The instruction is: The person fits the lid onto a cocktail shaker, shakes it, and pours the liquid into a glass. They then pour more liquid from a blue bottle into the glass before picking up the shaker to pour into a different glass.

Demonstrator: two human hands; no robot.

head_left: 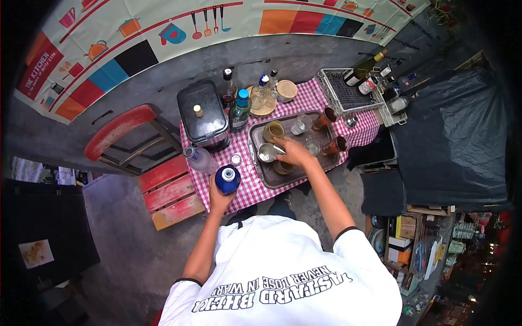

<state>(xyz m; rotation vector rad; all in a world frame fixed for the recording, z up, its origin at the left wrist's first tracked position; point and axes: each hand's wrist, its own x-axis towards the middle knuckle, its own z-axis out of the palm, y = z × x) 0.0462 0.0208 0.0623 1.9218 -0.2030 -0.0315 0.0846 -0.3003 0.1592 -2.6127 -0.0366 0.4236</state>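
My left hand [218,200] is wrapped round a dark blue bottle [227,183] with a pale neck, held upright at the table's front left. My right hand [293,152] reaches over the brown tray [261,178], its fingers closed at the rim of a small clear glass [265,152]. Near that hand stand a yellowish glass [273,131] behind and another amber-tinted glass [282,167], partly hidden below it. Reddish-brown tumblers [334,144] and clear glasses [298,127] share the tray's right part. Beside the blue bottle sits a small clear glass [235,160].
A frosted bottle [200,159], a black lidded bin [204,117] and a blue-capped bottle [240,111] occupy the left side. Further back are a wooden board [262,108] with bottles and a wire rack [348,89]. A red chair [166,182] stands left of the checked tablecloth [247,198].
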